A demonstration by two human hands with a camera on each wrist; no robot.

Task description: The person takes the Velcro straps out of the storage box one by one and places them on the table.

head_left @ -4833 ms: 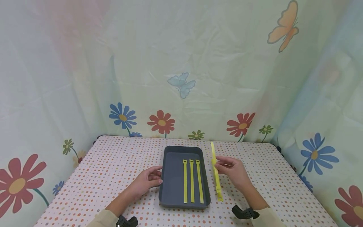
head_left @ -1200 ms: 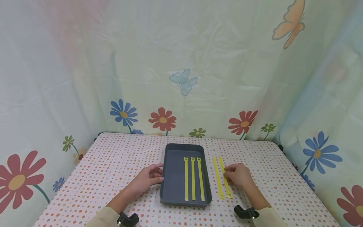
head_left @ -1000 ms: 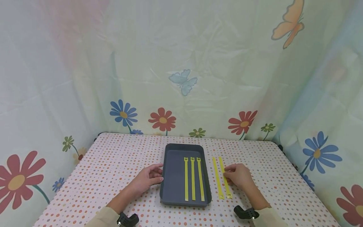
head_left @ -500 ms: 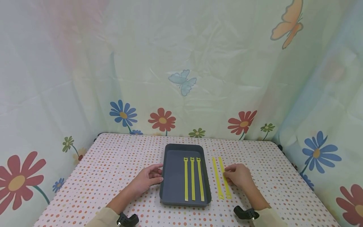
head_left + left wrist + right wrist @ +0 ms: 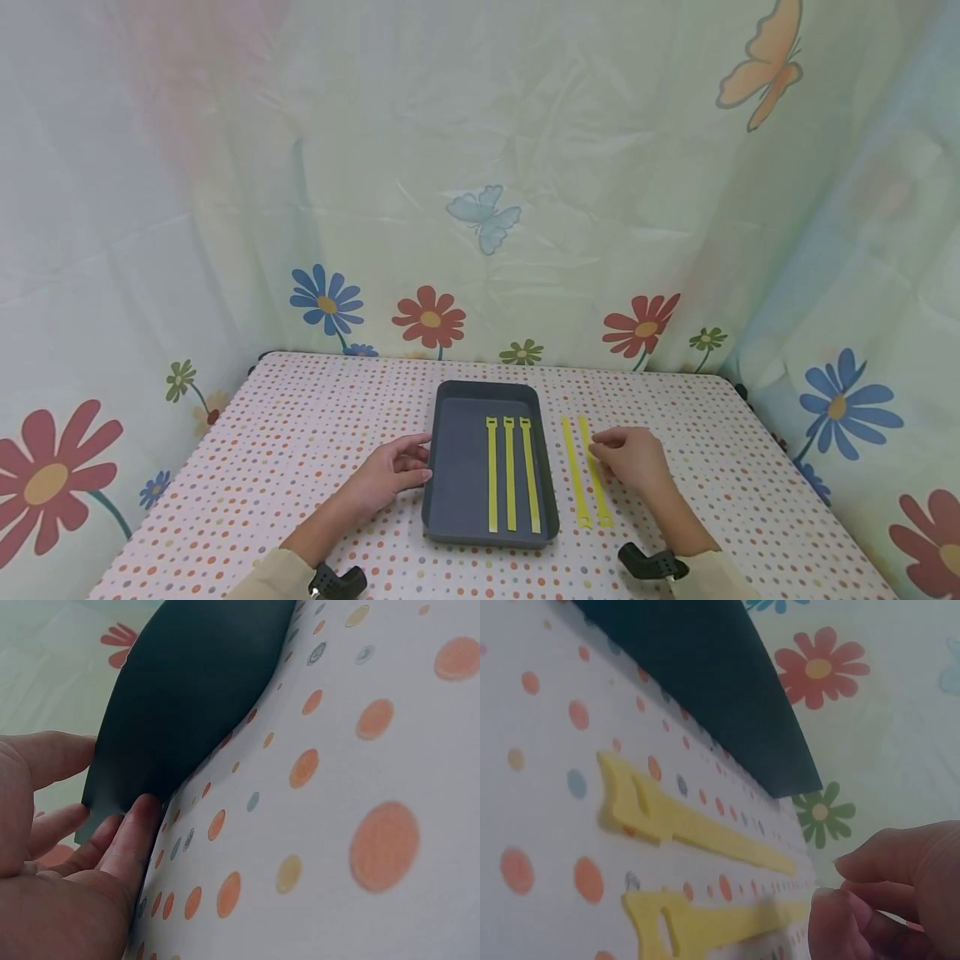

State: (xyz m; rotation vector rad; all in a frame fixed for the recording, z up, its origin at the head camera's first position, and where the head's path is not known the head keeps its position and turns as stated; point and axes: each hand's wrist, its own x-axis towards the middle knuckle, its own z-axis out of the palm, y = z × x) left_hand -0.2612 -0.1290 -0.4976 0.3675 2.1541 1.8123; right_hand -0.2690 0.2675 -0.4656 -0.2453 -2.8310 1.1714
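A dark grey tray (image 5: 457,467) stands mid-table with three yellow hook-and-loop cable ties (image 5: 511,475) lying lengthwise in its right half. My left hand (image 5: 386,475) touches the tray's left wall with its fingertips; in the left wrist view the thumb (image 5: 139,832) lies at the wall's base. Two more yellow ties lie on the table right of the tray, slotted heads toward me: an inner tie (image 5: 576,471) and an outer tie (image 5: 602,500). Just above the outer tie hovers my right hand (image 5: 637,458), fingers loosely bent; nothing shows between its thumb and index finger in the right wrist view.
The table is covered with a white dotted cloth (image 5: 315,408). Behind and beside it hangs a pale curtain (image 5: 570,208) printed with flowers and butterflies. Each wrist wears a black band (image 5: 651,563).
The right hand laid the tie it held on the table to the tray's right, where two now lie side by side. Its fingers have just lifted slightly off the outer tie. The left hand stays put.
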